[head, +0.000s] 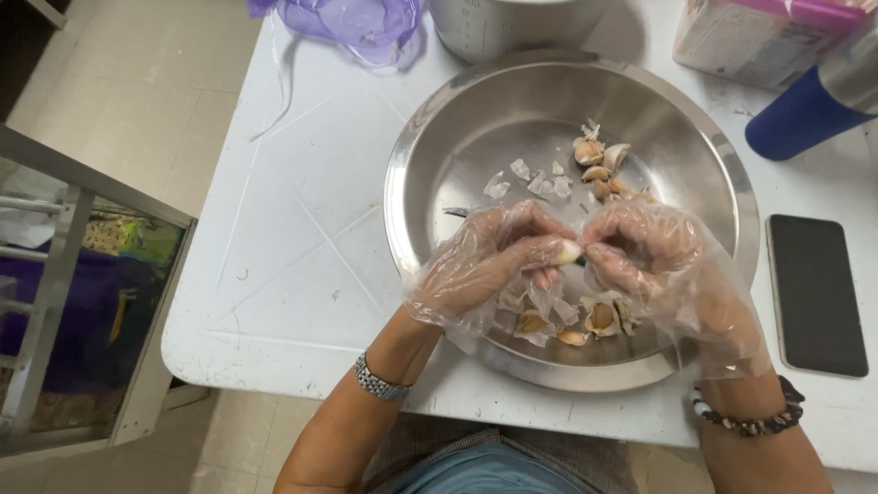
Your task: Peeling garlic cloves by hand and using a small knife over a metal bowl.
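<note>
Both my hands wear loose clear plastic gloves and meet over a wide steel bowl [439, 137]. My left hand [489, 261] pinches a pale garlic clove [569, 251] at its fingertips. My right hand [645, 252] is closed against the clove's other end, fingers curled on it. A thin dark blade tip [455, 212] pokes out left of my left hand; what holds it is hidden. Unpeeled cloves and papery skins [599, 165] lie at the bowl's far side. More cloves [599, 317] sit in the bowl under my hands.
The bowl rests on a white table [293, 229]. A black phone [814, 295] lies at the right. A blue bottle [805, 110], a pink-and-white carton [759, 32], a steel pot [508, 23] and a purple mesh bag [357, 23] stand at the back. A metal rack [55, 274] is left.
</note>
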